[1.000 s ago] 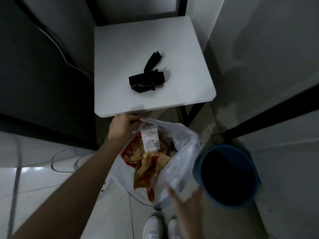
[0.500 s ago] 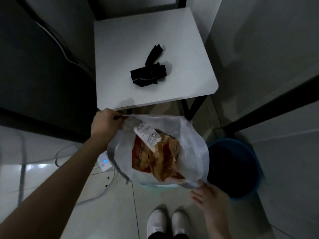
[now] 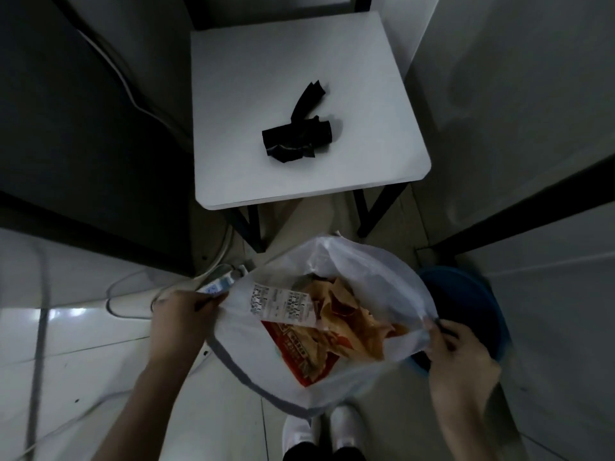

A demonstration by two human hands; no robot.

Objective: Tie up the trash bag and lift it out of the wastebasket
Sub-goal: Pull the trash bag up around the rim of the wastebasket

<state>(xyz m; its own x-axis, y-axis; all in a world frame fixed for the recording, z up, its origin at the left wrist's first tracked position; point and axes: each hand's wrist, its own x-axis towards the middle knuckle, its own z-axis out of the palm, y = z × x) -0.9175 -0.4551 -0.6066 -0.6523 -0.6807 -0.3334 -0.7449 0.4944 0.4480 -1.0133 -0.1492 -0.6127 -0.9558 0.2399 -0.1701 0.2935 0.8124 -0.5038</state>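
A translucent white trash bag (image 3: 372,271) hangs in the air between my hands, its mouth wide open. Inside lie a red and tan wrapper (image 3: 336,331) and a white printed receipt (image 3: 283,302). My left hand (image 3: 181,314) pinches the bag's left rim. On the opposite rim, my right hand (image 3: 459,357) grips the plastic. The blue wastebasket (image 3: 479,304) stands on the floor to the right, partly hidden behind the bag and my right hand; its inside looks dark.
A small white table (image 3: 233,134) with black legs stands just beyond the bag, a roll of black bags (image 3: 296,139) on it. A power strip (image 3: 219,284) and white cables lie on the tiled floor at left. My white shoes (image 3: 319,430) are below. Walls close in right.
The bag has come lower and nearer to me. My right hand rose and took hold of the bag's right rim; my left hand dropped with the left rim, spreading the mouth open.
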